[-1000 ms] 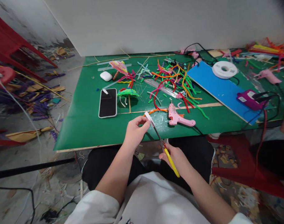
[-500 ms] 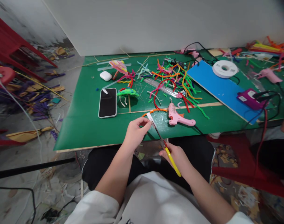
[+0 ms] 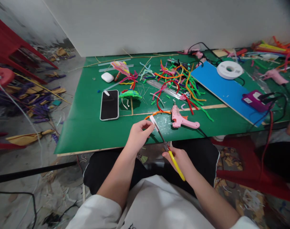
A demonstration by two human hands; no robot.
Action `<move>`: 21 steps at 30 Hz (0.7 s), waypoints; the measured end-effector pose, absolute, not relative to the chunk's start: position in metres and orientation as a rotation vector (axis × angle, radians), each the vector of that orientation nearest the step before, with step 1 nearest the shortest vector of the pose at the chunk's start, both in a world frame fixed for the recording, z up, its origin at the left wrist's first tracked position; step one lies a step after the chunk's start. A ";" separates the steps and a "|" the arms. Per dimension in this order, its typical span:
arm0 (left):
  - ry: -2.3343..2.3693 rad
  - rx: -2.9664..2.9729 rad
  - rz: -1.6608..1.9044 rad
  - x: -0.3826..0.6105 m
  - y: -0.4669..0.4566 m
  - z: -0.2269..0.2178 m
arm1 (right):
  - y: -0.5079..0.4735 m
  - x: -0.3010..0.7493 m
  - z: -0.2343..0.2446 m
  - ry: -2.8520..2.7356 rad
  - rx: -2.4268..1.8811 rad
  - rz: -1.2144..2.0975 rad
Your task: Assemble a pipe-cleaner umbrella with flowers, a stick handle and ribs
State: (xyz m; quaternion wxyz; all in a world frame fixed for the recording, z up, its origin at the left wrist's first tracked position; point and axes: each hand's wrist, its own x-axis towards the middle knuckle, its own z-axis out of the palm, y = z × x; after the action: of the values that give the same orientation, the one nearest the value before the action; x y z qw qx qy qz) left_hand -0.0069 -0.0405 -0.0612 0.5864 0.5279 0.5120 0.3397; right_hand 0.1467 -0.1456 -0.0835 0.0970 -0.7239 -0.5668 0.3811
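Observation:
My left hand (image 3: pixel 140 131) pinches a small white strip (image 3: pixel 152 119) between thumb and fingertips, just above the front of the table. My right hand (image 3: pixel 182 158) grips scissors (image 3: pixel 176 166) with yellow handles. Their dark blades point up and left, and the tips meet the white strip beside my left fingers; whether they cut into it I cannot tell. Right of the strip lies a pink glue gun (image 3: pixel 182 121), its nozzle facing away from me. An orange pipe cleaner (image 3: pixel 161 112) curves behind my left hand.
A phone (image 3: pixel 109 105), a white earbud case (image 3: pixel 107 77) and a green pipe-cleaner piece (image 3: pixel 130 94) lie on the left. Tangled pipe cleaners (image 3: pixel 173 76) fill the middle. Rightward are a blue board (image 3: pixel 221 89), a white spool (image 3: pixel 230 70) and a purple power block (image 3: pixel 256 101).

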 end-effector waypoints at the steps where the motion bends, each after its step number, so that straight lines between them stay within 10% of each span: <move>1: 1.192 1.227 0.783 -0.007 -0.040 -0.061 | -0.146 0.147 -0.084 -1.679 -2.149 1.125; 21: 1.233 1.151 0.897 -0.010 -0.032 -0.058 | -0.147 0.147 -0.082 -1.800 -2.230 0.980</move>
State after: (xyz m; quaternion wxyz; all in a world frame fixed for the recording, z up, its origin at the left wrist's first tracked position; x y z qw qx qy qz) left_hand -0.0099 -0.0323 -0.0585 0.5777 0.4917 0.5268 0.3834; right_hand 0.1474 -0.1471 -0.0821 0.0563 -0.7351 -0.5934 0.3230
